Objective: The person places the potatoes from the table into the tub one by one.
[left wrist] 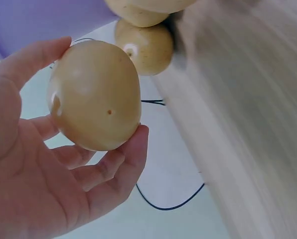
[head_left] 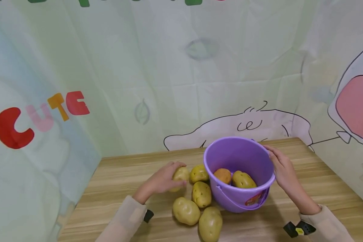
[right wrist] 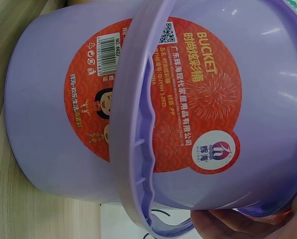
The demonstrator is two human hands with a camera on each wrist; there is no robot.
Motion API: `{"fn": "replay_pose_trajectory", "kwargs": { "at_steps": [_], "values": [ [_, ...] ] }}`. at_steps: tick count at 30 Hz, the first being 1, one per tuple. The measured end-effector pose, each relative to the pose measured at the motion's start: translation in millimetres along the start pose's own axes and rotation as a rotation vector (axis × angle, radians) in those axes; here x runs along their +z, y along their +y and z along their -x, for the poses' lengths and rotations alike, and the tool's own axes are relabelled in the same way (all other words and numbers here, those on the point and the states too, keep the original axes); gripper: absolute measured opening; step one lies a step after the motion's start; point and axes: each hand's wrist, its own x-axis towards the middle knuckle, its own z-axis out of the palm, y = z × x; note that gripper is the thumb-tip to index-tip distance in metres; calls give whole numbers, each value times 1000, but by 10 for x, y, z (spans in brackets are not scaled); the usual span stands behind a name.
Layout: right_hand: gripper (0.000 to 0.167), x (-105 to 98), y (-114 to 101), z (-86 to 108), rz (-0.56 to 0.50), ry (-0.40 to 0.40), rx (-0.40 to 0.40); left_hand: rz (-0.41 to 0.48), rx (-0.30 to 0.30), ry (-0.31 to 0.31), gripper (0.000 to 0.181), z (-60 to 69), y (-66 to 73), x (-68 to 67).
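Observation:
My left hand (head_left: 161, 178) holds a pale yellow potato (head_left: 181, 174), left of the purple bucket (head_left: 230, 200). In the left wrist view, thumb and fingers curve round that potato (left wrist: 96, 94). At the bucket's right side, my right hand (head_left: 285, 169) grips the rim. The right wrist view shows its fingers (right wrist: 238, 225) at the bucket's edge, near the handle (right wrist: 128, 124) and a red label (right wrist: 208, 94). Inside the bucket lie an orange-brown potato (head_left: 222, 175) and a yellow potato (head_left: 243, 179). The bucket stands upright, leaning slightly toward me.
Several potatoes lie on the wooden table left of the bucket, among them one touching or close to its wall (head_left: 201, 194) and a big one in front (head_left: 210, 224). A printed cloth (head_left: 157, 67) hangs behind the table (head_left: 115, 181).

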Motion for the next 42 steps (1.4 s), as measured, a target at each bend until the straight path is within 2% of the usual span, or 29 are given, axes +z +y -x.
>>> {"fn": "replay_pose_trajectory", "kwargs": {
  "at_steps": [6,11,25,32,42],
  "values": [
    [39,-1,5,-2,-6,0,3,-12,27,14,61,-17,22,-38],
    [39,-3,7,-4,-3,-2,6,17,40,23,62,-19,49,-76],
    [39,1,1,3,-4,5,4,50,70,44,64,2,209,-220],
    [39,4,3,5,-7,4,2,36,96,81,63,2,295,-274],
    [40,-2,14,3,-5,-7,15,43,151,114,58,-93,465,-392]
  ]
}}
